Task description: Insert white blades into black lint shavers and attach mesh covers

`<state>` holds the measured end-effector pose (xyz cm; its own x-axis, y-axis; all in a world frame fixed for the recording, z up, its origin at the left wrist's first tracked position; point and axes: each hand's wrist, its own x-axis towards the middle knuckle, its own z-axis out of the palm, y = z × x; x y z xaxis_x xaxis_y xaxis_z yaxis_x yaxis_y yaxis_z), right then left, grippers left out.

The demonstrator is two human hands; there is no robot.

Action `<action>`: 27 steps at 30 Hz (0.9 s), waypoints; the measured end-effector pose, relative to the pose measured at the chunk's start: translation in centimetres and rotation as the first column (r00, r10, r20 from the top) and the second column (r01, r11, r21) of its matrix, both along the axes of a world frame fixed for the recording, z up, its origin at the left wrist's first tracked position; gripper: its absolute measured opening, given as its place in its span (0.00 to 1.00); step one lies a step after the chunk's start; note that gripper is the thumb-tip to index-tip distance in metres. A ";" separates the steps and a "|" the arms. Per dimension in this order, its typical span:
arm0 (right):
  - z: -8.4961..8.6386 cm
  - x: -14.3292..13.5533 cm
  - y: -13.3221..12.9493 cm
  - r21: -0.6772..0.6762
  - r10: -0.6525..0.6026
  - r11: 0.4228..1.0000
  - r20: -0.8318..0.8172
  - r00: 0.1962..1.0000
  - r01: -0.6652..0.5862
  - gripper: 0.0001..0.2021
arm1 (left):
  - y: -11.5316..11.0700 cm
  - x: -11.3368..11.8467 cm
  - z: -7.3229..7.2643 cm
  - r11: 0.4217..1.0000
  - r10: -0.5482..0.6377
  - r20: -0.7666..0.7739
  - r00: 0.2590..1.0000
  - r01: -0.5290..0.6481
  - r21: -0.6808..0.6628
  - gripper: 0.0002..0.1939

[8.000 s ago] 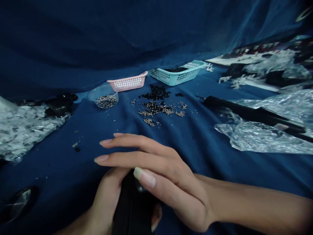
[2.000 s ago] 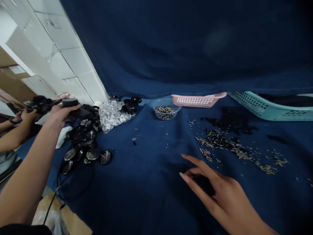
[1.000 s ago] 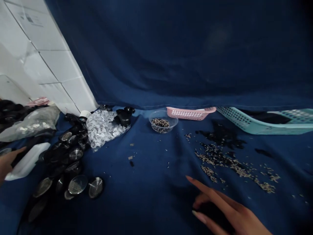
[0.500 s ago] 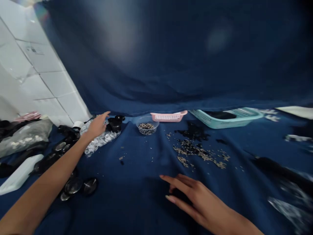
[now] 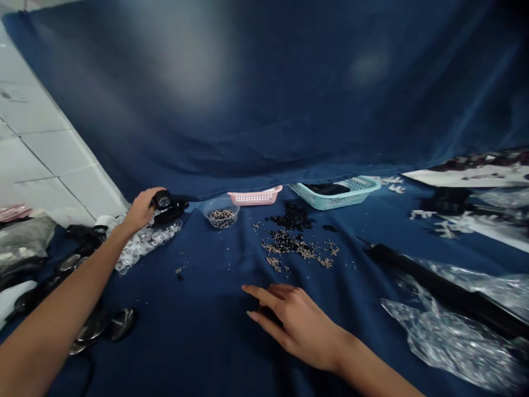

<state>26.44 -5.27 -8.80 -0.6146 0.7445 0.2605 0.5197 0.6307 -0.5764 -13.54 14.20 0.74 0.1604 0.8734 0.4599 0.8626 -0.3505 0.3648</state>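
My left hand (image 5: 142,209) reaches far out at the back left, its fingers closed around a small black plastic part (image 5: 162,199) with a ribbed end. More black plastic parts (image 5: 171,214) lie right beside it, and a heap of small clear plastic pieces (image 5: 144,246) sits just below my wrist. My right hand (image 5: 295,320) hovers palm down over the blue cloth (image 5: 198,342) near the front middle, thumb and index finger apart, holding nothing. Beyond it are scattered small screws (image 5: 306,248) and a pile of small black pieces (image 5: 292,216).
A clear bowl of screws (image 5: 222,215), a pink basket (image 5: 255,197) and a turquoise basket (image 5: 330,199) line the back. At right lie a black electric screwdriver (image 5: 438,284) and clear plastic bags (image 5: 458,342). Round metal-faced parts (image 5: 123,324) lie at front left.
My left hand has gone from open fingers over the black parts to a grip on one of them. The view has swung right; my right hand keeps its spread pose.
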 end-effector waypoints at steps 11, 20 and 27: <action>0.0 -0.1 0.9 -0.369 -0.336 0.918 -0.535 0.775 0.143 0.26 | -13.1 15.8 -0.1 0.825 0.093 0.717 0.690 0.350 -0.444 0.21; 0.8 0.2 1.0 -0.365 -0.235 0.929 -0.475 0.848 0.052 0.20 | -20.0 21.0 -9.2 0.523 0.209 0.719 0.663 0.545 -0.655 0.21; 0.6 0.4 1.2 -0.271 -0.155 0.962 -0.458 0.875 0.029 0.34 | -20.0 20.5 -10.2 0.634 -0.047 0.696 0.716 0.560 -0.533 0.20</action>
